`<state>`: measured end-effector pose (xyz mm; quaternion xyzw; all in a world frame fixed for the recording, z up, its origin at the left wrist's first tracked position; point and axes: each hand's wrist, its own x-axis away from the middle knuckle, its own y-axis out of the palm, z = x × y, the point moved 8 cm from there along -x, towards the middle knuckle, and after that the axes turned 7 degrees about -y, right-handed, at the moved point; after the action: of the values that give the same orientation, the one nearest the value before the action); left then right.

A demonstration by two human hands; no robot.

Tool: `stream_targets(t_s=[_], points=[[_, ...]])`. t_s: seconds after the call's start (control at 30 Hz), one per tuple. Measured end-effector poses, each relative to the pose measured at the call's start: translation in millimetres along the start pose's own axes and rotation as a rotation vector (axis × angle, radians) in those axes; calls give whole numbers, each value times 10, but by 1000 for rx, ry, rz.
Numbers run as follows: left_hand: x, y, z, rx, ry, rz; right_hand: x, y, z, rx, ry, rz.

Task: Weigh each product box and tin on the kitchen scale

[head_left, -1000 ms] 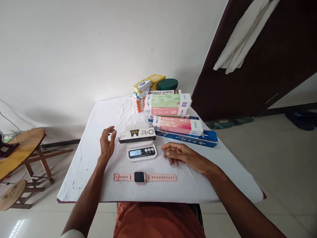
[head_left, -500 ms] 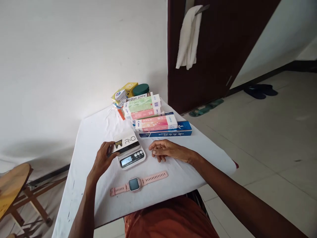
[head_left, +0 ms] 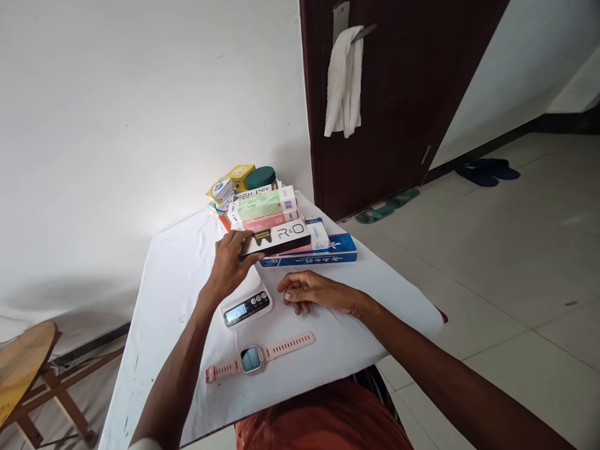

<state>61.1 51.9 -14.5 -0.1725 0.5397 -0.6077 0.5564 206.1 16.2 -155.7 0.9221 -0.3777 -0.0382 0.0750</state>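
Note:
My left hand (head_left: 233, 259) grips one end of a white and black R&O box (head_left: 284, 236), thumb at the front edge and fingers on top. The box is lifted above the table, in front of the stacked cartons. Below it stands a white kitchen scale (head_left: 247, 306) with lit digits on its display; its plate is partly hidden by my hand. My right hand (head_left: 312, 292) rests to the right of the scale, its fingers loosely bent and holding nothing. Closer to me, a pink-strapped smartwatch (head_left: 252, 359) lies flat, strap stretched out.
Behind the scale are a green carton (head_left: 262, 205), a blue box (head_left: 342, 248), a yellow box (head_left: 241, 176) and a green-lidded jar (head_left: 260, 176). The white-covered table (head_left: 173, 275) meets the wall. A wooden stool (head_left: 23, 362) stands left; a towel (head_left: 344, 81) hangs on the door handle.
My left hand has raised the R&O box off the scale and carried it forward and right. The scale's digits have changed. My right hand stays in about the same place.

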Motion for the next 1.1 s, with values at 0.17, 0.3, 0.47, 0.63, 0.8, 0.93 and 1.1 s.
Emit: stream_targets(t_s=[0.17, 0.3, 0.47, 0.63, 0.8, 0.93, 1.1], points=[[-242, 242, 69, -211, 51, 111, 13, 7, 7, 3, 16, -4], [5, -47, 22, -150, 50, 235, 25, 27, -4, 22, 21, -25], [709, -497, -601, -18, -227, 381, 27, 26, -3, 62, 26, -27], [1536, -420, -1430, -20, -529, 418, 15, 12, 39, 67, 38, -15], [1513, -297, -1523, 9, -507, 407, 13, -1, 60, 55, 58, 15], [849, -382, -1042, -13, -264, 341, 30, 15, 45, 53, 69, 27], [-243, -302, -448, -147, 9, 203, 41, 28, 47, 51, 97, 31]])
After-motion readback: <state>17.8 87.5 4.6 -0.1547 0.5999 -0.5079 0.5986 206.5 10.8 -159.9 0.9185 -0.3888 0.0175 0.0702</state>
